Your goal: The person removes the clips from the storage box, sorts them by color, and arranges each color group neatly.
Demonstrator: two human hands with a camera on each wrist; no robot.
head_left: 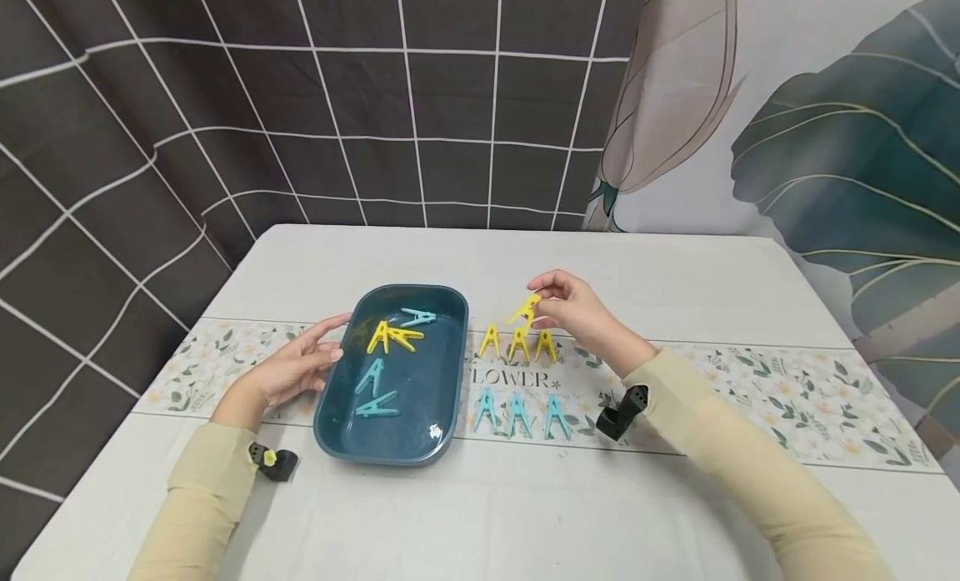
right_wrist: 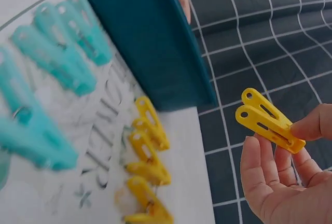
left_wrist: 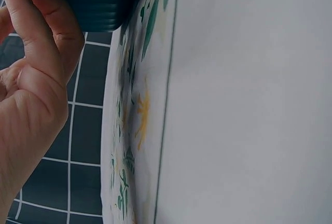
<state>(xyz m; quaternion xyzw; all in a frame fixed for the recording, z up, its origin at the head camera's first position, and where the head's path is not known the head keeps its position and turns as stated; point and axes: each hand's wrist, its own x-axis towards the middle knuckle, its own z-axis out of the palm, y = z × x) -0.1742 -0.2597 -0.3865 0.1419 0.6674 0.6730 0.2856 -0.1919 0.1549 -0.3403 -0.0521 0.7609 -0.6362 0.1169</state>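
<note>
Between thumb and fingertips, my right hand (head_left: 573, 308) pinches a yellow clothespin (right_wrist: 271, 121), held above a row of three yellow clothespins (head_left: 518, 344). My left hand (head_left: 303, 366) lies at the left side of a dark blue plastic basin (head_left: 390, 458), its fingertips touching the rim with fingers mostly straight. The left wrist view shows those fingers (left_wrist: 36, 32) against the basin's outer wall. Inside the basin are two yellow clothespins (head_left: 395, 338) lying together and three light blue ones, one (head_left: 417, 317) at the back.
Three light blue clothespins (head_left: 517, 414) stand in a row nearer the front, right of the basin. A white cloth with a floral band (head_left: 795, 389) covers the table. A dark gridded curtain (head_left: 450, 97) hangs behind, with a leaf-patterned one (head_left: 847, 147) at right.
</note>
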